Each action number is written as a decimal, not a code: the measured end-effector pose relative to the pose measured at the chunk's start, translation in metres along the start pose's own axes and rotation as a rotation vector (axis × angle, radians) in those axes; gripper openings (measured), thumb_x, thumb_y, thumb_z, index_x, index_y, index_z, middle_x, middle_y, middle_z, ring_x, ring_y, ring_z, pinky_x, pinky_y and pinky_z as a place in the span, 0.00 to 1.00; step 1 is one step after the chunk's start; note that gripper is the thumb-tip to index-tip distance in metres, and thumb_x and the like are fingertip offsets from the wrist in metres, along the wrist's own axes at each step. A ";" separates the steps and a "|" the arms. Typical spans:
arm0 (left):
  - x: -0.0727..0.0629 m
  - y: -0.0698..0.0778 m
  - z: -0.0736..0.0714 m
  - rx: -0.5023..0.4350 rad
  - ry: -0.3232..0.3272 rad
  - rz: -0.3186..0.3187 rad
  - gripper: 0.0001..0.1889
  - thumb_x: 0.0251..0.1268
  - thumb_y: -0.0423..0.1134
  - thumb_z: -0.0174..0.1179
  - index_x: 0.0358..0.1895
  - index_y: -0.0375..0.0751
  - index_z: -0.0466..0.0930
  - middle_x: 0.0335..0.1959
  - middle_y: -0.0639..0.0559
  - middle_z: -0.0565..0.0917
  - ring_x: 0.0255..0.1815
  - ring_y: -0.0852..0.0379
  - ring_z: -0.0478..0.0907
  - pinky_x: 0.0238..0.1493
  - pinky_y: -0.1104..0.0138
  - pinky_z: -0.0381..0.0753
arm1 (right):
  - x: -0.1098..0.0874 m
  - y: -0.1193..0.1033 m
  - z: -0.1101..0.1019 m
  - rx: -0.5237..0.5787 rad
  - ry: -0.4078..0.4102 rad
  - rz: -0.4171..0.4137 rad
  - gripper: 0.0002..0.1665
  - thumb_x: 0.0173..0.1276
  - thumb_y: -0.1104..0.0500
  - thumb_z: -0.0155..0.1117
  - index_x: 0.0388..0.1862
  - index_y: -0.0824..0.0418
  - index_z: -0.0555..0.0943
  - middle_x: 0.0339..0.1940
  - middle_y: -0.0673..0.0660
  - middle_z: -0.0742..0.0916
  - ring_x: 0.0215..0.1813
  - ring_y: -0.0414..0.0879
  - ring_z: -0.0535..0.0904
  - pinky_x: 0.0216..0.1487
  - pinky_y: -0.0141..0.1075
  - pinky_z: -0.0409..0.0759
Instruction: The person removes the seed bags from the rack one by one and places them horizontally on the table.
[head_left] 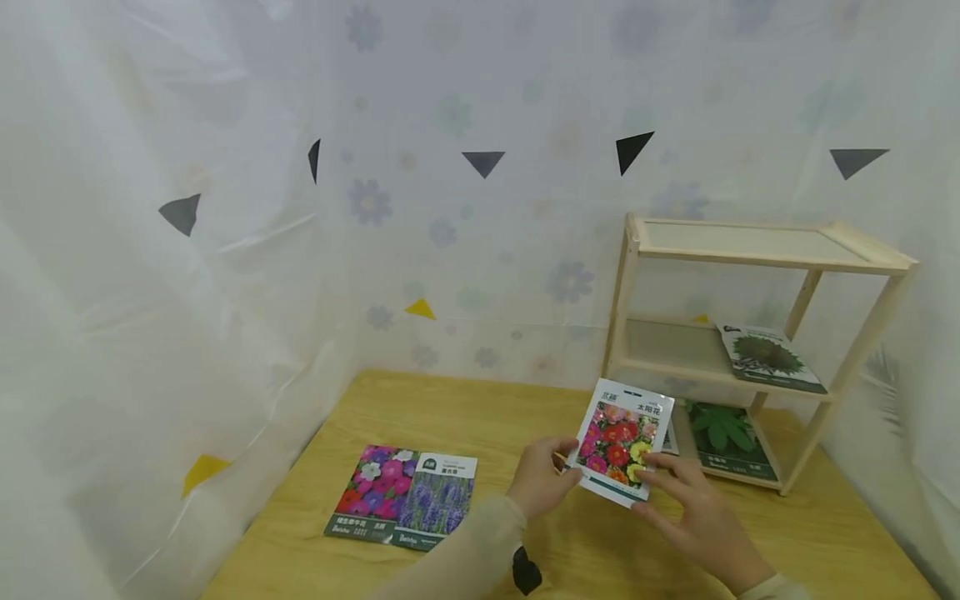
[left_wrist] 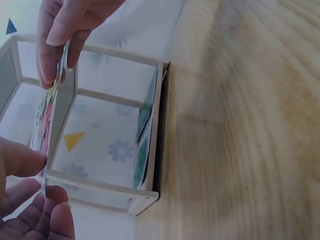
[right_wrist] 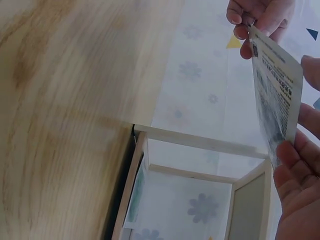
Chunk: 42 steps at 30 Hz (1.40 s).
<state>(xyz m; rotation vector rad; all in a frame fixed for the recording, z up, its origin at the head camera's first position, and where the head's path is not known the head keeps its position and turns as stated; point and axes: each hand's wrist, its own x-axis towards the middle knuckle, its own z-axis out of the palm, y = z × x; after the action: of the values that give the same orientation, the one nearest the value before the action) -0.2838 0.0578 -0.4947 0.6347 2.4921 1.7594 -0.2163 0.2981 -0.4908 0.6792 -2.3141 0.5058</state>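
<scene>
Both hands hold a flower seed packet (head_left: 618,433) in front of the shelf, its face of red, pink and yellow blooms turned to the head view. My left hand (head_left: 542,478) pinches its lower left edge between thumb and fingers. At the lower right edge, my right hand (head_left: 693,518) grips it the same way. The right wrist view shows the packet's printed back (right_wrist: 275,82). To the left on the table, a packet with pink and purple flowers (head_left: 371,487) lies partly under a lavender packet (head_left: 437,500).
A small wooden shelf rack (head_left: 765,260) stands at the right. Its middle level bears a packet with a spiky plant (head_left: 767,354). On the bottom level lies a green-leaf packet (head_left: 723,433), beside another mostly hidden behind the held one. A patterned curtain (head_left: 487,250) hangs behind the table (head_left: 450,408).
</scene>
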 end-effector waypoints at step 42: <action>-0.046 -0.054 -0.061 0.474 -0.174 -0.024 0.28 0.52 0.51 0.72 0.53 0.38 0.82 0.44 0.52 0.82 0.47 0.53 0.77 0.49 0.58 0.79 | 0.007 -0.031 0.078 0.142 -0.571 0.165 0.43 0.59 0.34 0.64 0.61 0.65 0.77 0.65 0.60 0.76 0.62 0.57 0.74 0.58 0.52 0.75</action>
<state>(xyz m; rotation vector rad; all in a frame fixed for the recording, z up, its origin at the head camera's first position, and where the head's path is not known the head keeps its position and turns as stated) -0.2738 -0.0275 -0.5308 0.7327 2.7817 1.0460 -0.2402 0.2311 -0.5356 0.7795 -2.9084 0.6166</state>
